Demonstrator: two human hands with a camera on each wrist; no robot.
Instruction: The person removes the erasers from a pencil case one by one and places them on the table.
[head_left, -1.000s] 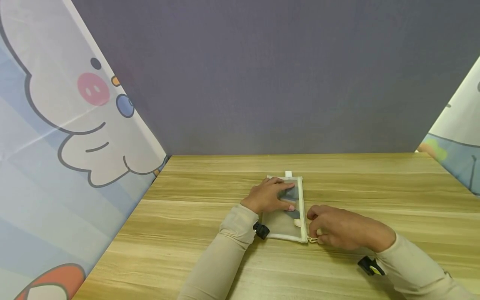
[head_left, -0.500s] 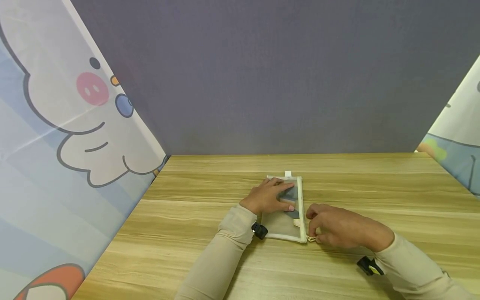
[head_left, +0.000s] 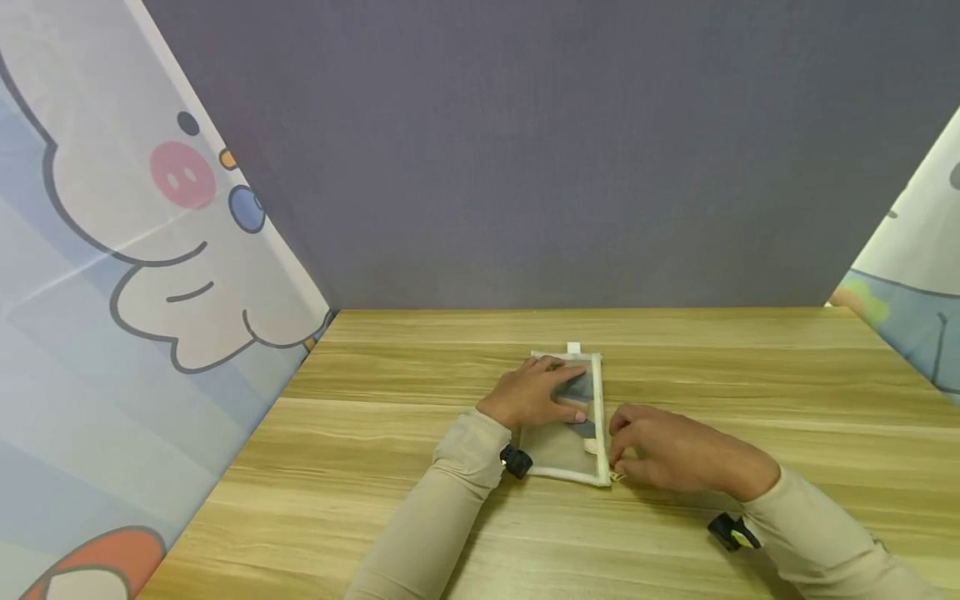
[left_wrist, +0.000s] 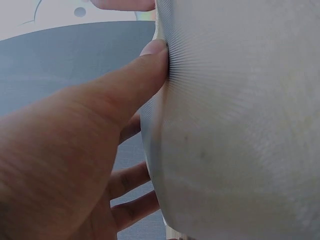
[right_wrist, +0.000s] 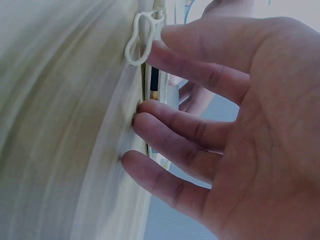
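One pouch (head_left: pixel 558 454) lies flat on the table (head_left: pixel 360 500), partly hidden under the left hand (head_left: pixel 527 396), which presses it with fingers spread apart. Its dark content (head_left: pixel 576 387) is hard to make out. Right hand (head_left: pixel 671 450) is beside the zip (head_left: pixel 597 408); whether thumb and forefinger pinch the loop (right_wrist: pixel 134 35), I cannot tell.

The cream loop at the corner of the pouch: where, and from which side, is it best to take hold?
Probably pinch the loop at its rounded free end, bringing the right hand from the right of the pouch: it sticks out that way, past the near corner and over the table, and its slim ring suits pinching.
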